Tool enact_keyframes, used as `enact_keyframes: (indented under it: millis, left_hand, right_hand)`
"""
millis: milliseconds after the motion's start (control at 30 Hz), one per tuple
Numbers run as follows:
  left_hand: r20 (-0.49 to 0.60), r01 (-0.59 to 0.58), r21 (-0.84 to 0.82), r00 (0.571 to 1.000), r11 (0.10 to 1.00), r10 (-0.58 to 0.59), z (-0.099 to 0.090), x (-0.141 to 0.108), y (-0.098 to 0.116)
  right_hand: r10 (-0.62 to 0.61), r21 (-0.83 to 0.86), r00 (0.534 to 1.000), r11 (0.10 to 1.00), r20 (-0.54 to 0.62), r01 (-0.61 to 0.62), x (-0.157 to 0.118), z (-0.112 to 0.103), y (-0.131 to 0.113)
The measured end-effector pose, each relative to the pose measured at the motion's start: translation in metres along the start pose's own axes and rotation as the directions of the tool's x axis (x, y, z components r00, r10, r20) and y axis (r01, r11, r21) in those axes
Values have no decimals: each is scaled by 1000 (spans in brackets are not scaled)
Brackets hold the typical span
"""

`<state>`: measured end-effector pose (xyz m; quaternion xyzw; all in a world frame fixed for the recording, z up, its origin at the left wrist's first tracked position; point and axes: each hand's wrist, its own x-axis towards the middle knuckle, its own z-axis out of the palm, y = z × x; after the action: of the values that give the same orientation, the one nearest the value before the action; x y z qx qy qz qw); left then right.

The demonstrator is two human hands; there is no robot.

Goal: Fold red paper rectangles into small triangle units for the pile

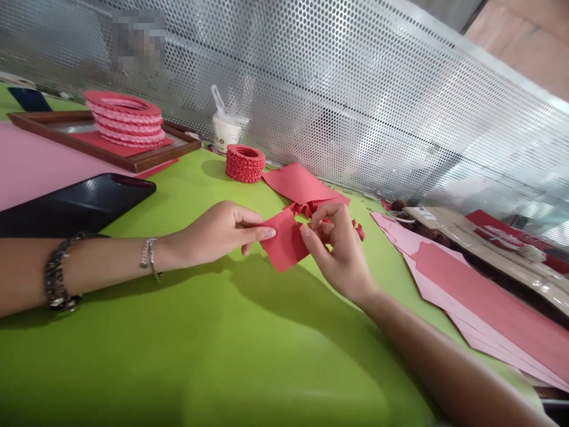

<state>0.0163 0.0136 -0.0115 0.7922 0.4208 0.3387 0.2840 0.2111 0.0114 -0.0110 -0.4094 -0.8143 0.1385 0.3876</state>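
A small square of red paper (pixel 284 240) is held up over the green tabletop. My left hand (pixel 224 231) pinches its left edge between thumb and fingers. At the opposite edge, my right hand (pixel 338 246) grips the same paper, where a narrow part looks folded over. Behind my right hand lie folded red paper pieces (pixel 304 209), partly covered by the fingers. Larger red sheets (pixel 302 182) rest just beyond them. To their left stands a small stack of red paper rings (pixel 245 163).
A wooden tray (pixel 153 157) at the back left carries a taller stack of pink and red rings (pixel 127 118). A black object (pixel 102 198) lies nearer. Behind are a white cup (pixel 226 131) and a perforated metal panel (pixel 311 89). Pink sheets (pixel 440 296) lie right.
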Motion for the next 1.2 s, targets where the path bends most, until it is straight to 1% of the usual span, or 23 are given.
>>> enact_keyframes:
  millis: [67, 133, 167, 233, 300, 367, 400, 467, 533, 633, 733, 800, 833, 900, 1033, 1100, 1200]
  left_hand:
    - [-7, 4, -5, 1000, 1000, -4, 1, 0, 0]
    - [4, 8, -44, 1000, 999, -8, 2, 0, 1]
    - [17, 9, -74, 1000, 997, -8, 3, -1, 1]
    - [34, 4, -124, 999, 992, 1, 6, -2, 3]
    - [20, -29, -116, 999, 993, 31, 8, -4, 4]
    - [-11, -75, -66, 997, 995, 74, 10, -6, 6]
    - [-20, -97, -43, 995, 994, 96, 10, -7, 7]
    - [-2, -125, -26, 992, 992, 125, 9, -8, 8]
    - [28, -135, -40, 990, 990, 136, 8, -8, 10]
    - [42, -114, -90, 992, 989, 118, 8, -8, 10]
    - [-9, -48, -133, 999, 990, 47, 8, -5, 7]
    - [-46, 10, -152, 999, 988, -17, 8, -2, 3]
    - [-52, 33, -161, 998, 986, -42, 8, -1, 1]
    - [-27, 64, -174, 997, 983, -70, 8, 2, -2]
    - [32, 68, -181, 997, 981, -64, 9, 4, -2]
    - [31, 60, -186, 998, 981, -56, 9, 3, 0]
    - [16, 51, -200, 999, 979, -49, 8, 1, 4]
  right_hand:
    - [-123, -78, 992, 990, -21, 121, -2, 0, -5]
    - [-235, -155, 972, 960, 3, 233, -5, 1, -10]
    - [-268, -178, 963, 946, 32, 270, -6, 2, -12]
    - [-277, -198, 955, 935, 108, 294, -8, 4, -14]
    - [-240, -202, 956, 941, 172, 272, -9, 7, -15]
    - [-198, -206, 956, 948, 216, 243, -11, 9, -17]
    - [-181, -209, 957, 951, 227, 229, -11, 9, -18]
    - [-170, -214, 958, 952, 232, 221, -13, 9, -20]
    - [-180, -210, 964, 953, 196, 220, -13, 8, -21]
    - [-167, -157, 982, 971, 92, 179, -11, 4, -19]
    - [-56, -96, 998, 994, -12, 54, -6, -1, -15]
    - [10, -69, 999, 998, -34, -13, -3, -3, -12]
    - [23, -61, 999, 998, -31, -24, -2, -3, -11]
    - [7, -45, 1000, 999, -5, -7, -1, -2, -11]
    - [-74, 2, 996, 997, 50, 73, -3, 0, -16]
    - [-94, 34, 994, 995, 59, 92, -3, 0, -18]
    - [-85, 64, 995, 995, 44, 82, -3, -1, -20]
